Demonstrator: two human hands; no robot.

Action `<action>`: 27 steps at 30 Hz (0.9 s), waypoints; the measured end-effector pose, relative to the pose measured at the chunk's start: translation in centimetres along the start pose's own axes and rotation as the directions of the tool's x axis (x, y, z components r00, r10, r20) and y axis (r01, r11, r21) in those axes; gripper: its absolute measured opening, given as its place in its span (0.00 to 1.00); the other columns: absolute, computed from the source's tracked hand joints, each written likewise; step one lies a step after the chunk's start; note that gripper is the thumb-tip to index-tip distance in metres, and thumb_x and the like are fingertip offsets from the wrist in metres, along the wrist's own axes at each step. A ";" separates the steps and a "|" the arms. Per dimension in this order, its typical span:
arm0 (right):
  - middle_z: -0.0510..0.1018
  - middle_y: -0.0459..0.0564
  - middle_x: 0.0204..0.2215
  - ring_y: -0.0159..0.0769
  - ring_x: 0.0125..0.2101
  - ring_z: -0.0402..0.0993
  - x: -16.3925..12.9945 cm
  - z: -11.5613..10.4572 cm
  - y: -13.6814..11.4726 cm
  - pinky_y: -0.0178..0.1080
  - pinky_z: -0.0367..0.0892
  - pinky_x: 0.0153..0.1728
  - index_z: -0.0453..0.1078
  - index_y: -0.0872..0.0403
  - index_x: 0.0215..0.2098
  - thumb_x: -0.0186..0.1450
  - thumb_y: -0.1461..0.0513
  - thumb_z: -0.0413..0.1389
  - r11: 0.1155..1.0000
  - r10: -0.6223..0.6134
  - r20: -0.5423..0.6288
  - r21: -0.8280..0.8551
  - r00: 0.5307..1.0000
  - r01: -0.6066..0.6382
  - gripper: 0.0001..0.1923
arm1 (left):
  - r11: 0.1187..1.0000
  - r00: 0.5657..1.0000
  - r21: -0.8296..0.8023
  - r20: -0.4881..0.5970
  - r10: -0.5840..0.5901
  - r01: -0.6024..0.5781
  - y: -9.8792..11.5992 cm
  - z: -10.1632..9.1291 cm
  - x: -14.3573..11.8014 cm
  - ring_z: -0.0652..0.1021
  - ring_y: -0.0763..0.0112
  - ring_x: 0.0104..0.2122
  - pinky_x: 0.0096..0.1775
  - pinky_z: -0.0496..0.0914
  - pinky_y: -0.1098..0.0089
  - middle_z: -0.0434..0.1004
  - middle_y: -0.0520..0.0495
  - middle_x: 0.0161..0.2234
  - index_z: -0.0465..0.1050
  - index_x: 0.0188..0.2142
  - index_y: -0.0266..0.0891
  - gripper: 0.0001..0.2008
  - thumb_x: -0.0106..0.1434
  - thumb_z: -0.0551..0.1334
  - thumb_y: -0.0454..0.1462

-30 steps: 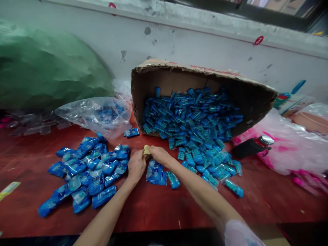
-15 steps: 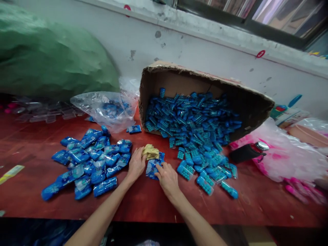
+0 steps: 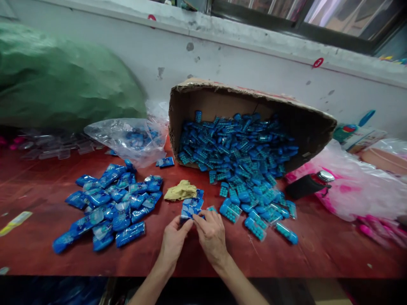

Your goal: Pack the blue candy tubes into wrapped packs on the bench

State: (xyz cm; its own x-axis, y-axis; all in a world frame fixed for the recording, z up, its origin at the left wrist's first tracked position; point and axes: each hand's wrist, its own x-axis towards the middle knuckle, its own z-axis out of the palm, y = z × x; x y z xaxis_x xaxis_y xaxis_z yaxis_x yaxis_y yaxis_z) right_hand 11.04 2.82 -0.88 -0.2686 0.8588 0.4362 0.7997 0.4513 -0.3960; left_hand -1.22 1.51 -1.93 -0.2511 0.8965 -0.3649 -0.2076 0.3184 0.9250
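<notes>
Both hands are closed at the near edge of a flat blue printed packet (image 3: 192, 206) on the red table. My left hand (image 3: 173, 241) pinches its lower left side with thumb and fingers. My right hand (image 3: 210, 235) grips the lower right side, its fingertips close to the left thumb. Just past the right knuckles peeks a small clear container with teal beads (image 3: 211, 209); whether that hand holds it too is hidden. A crumpled yellow cloth (image 3: 181, 190) lies against the packet's upper left. Filled, shiny blue packets (image 3: 117, 192) are heaped to the left.
A tipped cardboard box (image 3: 210, 99) spills blue-capped containers of teal beads (image 3: 244, 190) to the right. A clear bag (image 3: 108, 131) of blue packets sits behind the heap. A black-sleeved bottle (image 3: 302, 187) lies beside a pink-and-white bag (image 3: 352, 190). A large green sack (image 3: 70, 80) is back left.
My left hand has left the yellow cloth and moved toward me to the packet's near edge. The cloth now lies spread wider. My right hand has come slightly nearer and closed on the packet.
</notes>
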 end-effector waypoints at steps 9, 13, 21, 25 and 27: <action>0.71 0.44 0.22 0.31 0.23 0.65 0.7 1.0 1.0 0.33 0.63 0.28 0.71 0.57 0.28 0.56 0.61 0.54 0.371 0.355 0.441 0.744 0.825 -0.557 0.07 | 0.996 0.999 -0.086 0.049 -0.010 0.015 0.2 0.5 0.2 0.70 0.75 0.21 0.21 0.62 0.76 0.76 0.48 0.23 0.75 0.28 0.33 0.14 0.44 0.66 0.42; 0.67 0.41 0.18 0.28 0.21 0.60 0.5 1.5 0.5 0.31 0.60 0.25 0.66 0.56 0.22 0.56 0.61 0.53 0.371 0.402 0.412 0.743 0.818 -0.557 0.07 | 0.995 1.000 -0.096 -0.008 -0.001 0.000 -0.5 0.8 0.4 0.66 0.79 0.16 0.18 0.59 0.77 0.71 0.52 0.17 0.73 0.24 0.32 0.14 0.44 0.65 0.43; 0.62 0.39 0.17 0.27 0.20 0.57 -0.5 2.3 -0.3 0.30 0.56 0.21 0.59 0.54 0.20 0.57 0.59 0.51 0.392 0.528 0.313 0.735 0.789 -0.554 0.11 | 0.977 0.997 -0.197 0.015 -0.080 0.081 -1.0 1.6 0.1 0.67 0.78 0.14 0.15 0.61 0.77 0.69 0.54 0.15 0.69 0.25 0.33 0.15 0.43 0.66 0.43; 0.66 0.41 0.19 0.28 0.20 0.60 -0.4 1.9 -0.4 0.31 0.59 0.22 0.62 0.55 0.24 0.56 0.59 0.52 0.326 0.518 0.336 0.773 0.787 -0.544 0.07 | 0.979 0.993 -0.177 0.080 -0.085 0.099 -0.5 1.4 -0.2 0.69 0.77 0.15 0.16 0.63 0.76 0.72 0.52 0.18 0.70 0.29 0.32 0.17 0.44 0.66 0.43; 0.67 0.41 0.19 0.28 0.20 0.61 -0.2 1.5 -0.5 0.31 0.60 0.23 0.63 0.55 0.26 0.54 0.59 0.55 0.240 0.503 0.382 0.800 0.775 -0.550 0.07 | 0.982 0.995 -0.175 0.077 -0.064 0.076 -0.3 1.3 -0.3 0.68 0.78 0.15 0.15 0.63 0.77 0.72 0.52 0.18 0.70 0.29 0.32 0.16 0.43 0.66 0.42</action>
State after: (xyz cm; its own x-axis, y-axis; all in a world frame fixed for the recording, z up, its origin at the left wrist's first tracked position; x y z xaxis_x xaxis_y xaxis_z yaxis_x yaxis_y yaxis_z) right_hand 9.90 2.76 -1.95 -0.0113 0.9854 -0.1700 -0.0895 -0.1703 -0.9813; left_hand 0.16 1.53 -1.92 -0.1635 0.8955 -0.4138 -0.3881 0.3273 0.8616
